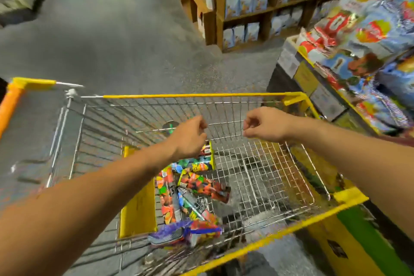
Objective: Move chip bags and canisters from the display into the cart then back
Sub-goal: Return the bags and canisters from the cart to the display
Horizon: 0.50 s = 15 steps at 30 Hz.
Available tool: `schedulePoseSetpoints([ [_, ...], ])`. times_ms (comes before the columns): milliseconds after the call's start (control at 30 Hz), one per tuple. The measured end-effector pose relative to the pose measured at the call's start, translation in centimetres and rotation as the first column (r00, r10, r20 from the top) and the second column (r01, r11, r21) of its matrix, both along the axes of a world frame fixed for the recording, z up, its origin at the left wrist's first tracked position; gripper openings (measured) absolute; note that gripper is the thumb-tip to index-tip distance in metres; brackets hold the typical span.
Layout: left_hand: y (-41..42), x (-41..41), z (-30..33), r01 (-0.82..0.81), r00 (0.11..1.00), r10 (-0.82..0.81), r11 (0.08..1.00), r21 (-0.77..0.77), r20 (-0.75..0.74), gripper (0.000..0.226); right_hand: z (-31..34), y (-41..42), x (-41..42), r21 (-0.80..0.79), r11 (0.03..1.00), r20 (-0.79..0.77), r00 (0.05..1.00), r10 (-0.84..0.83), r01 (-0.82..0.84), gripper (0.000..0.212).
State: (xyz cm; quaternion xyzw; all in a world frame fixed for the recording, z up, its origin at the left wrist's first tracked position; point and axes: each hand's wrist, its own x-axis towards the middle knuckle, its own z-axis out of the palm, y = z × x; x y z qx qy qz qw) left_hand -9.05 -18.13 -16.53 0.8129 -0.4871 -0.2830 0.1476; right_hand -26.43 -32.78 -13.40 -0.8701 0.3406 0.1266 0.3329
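Both hands were held above the yellow-rimmed wire shopping cart (201, 96). The left hand (189, 135) had its fingers loosely curled and its grip held nothing. The right hand (264, 124) was the same, fingers bent inward and empty. Several colourful chip bags (197, 182) lay in a heap on the left part of the cart bottom, beside a yellow panel (137, 213). More bags were piled on the yellow display stand (318, 74) at the right. Wooden shelves (246, 13) with pale blue packets stood behind.
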Motion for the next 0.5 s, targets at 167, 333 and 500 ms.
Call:
schedulePoseSetpoints([
  [167, 3.9, 4.0, -8.4, -0.221, 0.975, 0.219, 0.95, 0.219, 0.034, 0.027, -9.2, 0.6, 4.4, 0.168, 0.983, -0.134, 0.986, 0.099, -0.076, 0.015],
  [333, 7.2, 5.0, -15.9, -0.44, 0.887, 0.46, 0.818, 0.37, 0.037, 0.037, -18.8, 1.1, 6.7, 0.315, 0.947, -0.249, 0.956, 0.152, -0.069, 0.016],
  [500, 10.4, 4.4, -24.6, -0.574, 0.777, 0.624, 0.648, 0.501, 0.084, 0.044, -27.1, 2.9, 7.9, 0.389, 0.911, -0.307, 0.913, 0.267, -0.136, 0.004],
])
